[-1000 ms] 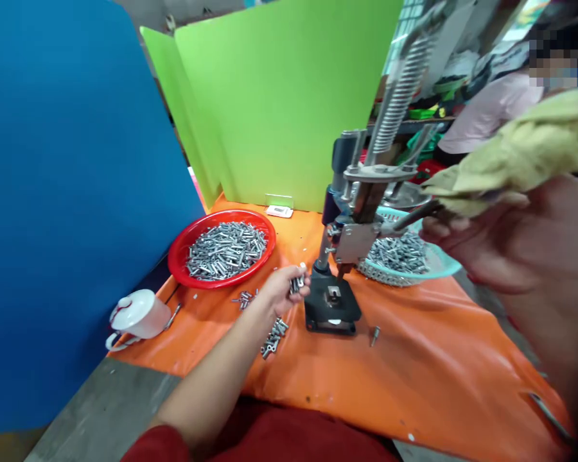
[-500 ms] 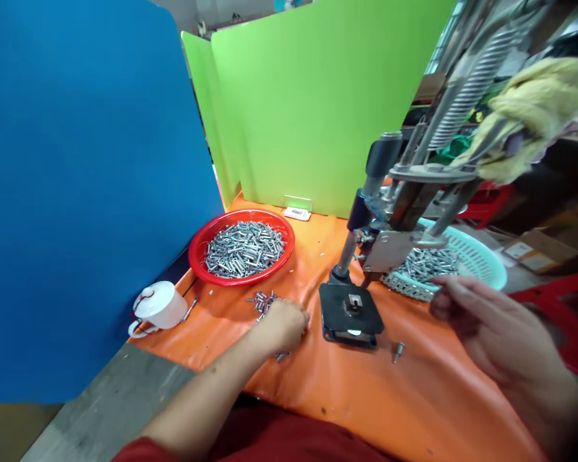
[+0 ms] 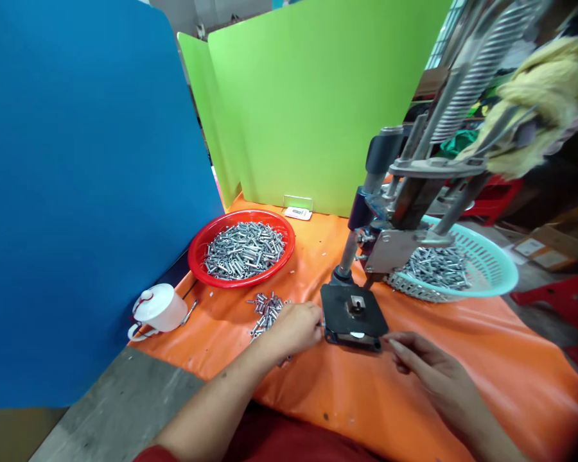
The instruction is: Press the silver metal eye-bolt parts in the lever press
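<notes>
My left hand [image 3: 299, 328] is closed, its fingertips beside the left edge of the press's black base plate [image 3: 341, 301]. A tiny metallic glint shows at those fingertips, too small to name. Just left of it lies a loose pile of small metal sleeves [image 3: 268, 314]. My right hand [image 3: 426, 364] has thumb and index finger pinched together by the plate's front right corner. What sits in that pinch is hidden. On the plate stands a small metal holder [image 3: 356, 304], under the press head [image 3: 390, 250].
A red basin [image 3: 195, 260] full of metal sleeves stands at the back left. Behind the press, a light-green basket [image 3: 498, 256] holds many screws. A white lidded cup [image 3: 160, 308] stands on the left edge. Blue [image 3: 87, 192] and green [image 3: 318, 109] panels enclose the table.
My right hand has come left and down from near the basket to the base plate's corner. The loose screw there is now out of sight. My left hand has moved right from the pile.
</notes>
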{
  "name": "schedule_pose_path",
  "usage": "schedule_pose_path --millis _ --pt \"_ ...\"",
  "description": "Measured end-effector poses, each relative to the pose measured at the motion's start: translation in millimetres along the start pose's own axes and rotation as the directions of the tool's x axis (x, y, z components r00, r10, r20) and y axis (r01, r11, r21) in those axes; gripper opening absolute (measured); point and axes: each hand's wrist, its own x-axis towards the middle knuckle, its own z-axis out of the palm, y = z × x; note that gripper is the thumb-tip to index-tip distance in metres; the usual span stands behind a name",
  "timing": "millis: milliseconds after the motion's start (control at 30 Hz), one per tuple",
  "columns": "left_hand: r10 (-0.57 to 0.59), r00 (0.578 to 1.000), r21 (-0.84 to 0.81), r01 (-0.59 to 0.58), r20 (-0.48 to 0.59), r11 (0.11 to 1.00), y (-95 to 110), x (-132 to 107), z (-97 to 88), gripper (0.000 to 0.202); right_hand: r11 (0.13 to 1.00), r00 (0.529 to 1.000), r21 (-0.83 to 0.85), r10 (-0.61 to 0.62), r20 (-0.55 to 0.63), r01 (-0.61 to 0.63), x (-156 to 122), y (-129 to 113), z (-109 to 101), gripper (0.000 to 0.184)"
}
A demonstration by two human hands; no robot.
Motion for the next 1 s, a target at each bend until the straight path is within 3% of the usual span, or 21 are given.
schedule_pose_path --millis 67,167,267,333,567,667,767,900,1000 --pt "0.009 1.000 -0.300 -0.017 -0.030 0.954 14.6 2.6 4.9 0.014 0.991 0.997 -0.116 -0.064 0.034 0.068 -3.5 -3.1 10.6 0.044" --pt "0.010 1.000 -0.631 -0.012 -0.006 0.776 37.2 7.5 15.3 0.013 0.978 0.986 -0.144 -0.137 0.093 0.150 -5.1 -10.6 23.1 0.040" --pt "-0.086 0.993 -0.766 0.115 0.078 0.632 49.7 12.9 24.8 0.012 0.976 0.980 -0.128 -0.162 0.112 0.176 -2.7 -13.9 26.3 0.037" --pt "-0.136 0.984 -0.786 0.176 0.118 0.593 50.9 16.8 29.1 0.011 0.971 0.978 -0.128 -0.191 0.080 0.200 -1.1 -12.7 24.3 0.035" --pt "-0.131 0.982 -0.760 0.186 0.133 0.623 44.2 32.3 39.5 0.015 0.898 0.947 -0.300 -0.299 0.118 0.321 15.1 -0.2 14.1 0.027" --pt "-0.163 0.986 -0.668 0.094 -0.042 0.738 42.7 37.9 40.8 0.030 0.849 0.917 -0.367 -0.397 0.033 0.380 31.5 5.8 12.4 0.024" --pt "-0.096 0.965 -0.485 -0.034 -0.242 0.874 39.1 42.7 40.1 0.040 0.748 0.851 -0.463 -0.524 0.030 0.476 46.2 7.8 13.5 0.019" --pt "-0.013 0.956 -0.364 -0.099 -0.292 0.926 32.4 51.4 42.2 0.037 0.591 0.764 -0.578 -0.639 0.091 0.563 57.1 7.1 20.8 0.015" --pt "0.011 0.954 -0.335 -0.117 -0.301 0.935 28.1 58.2 44.6 0.027 0.488 0.743 -0.670 -0.653 0.144 0.559 61.9 4.9 26.8 0.016"
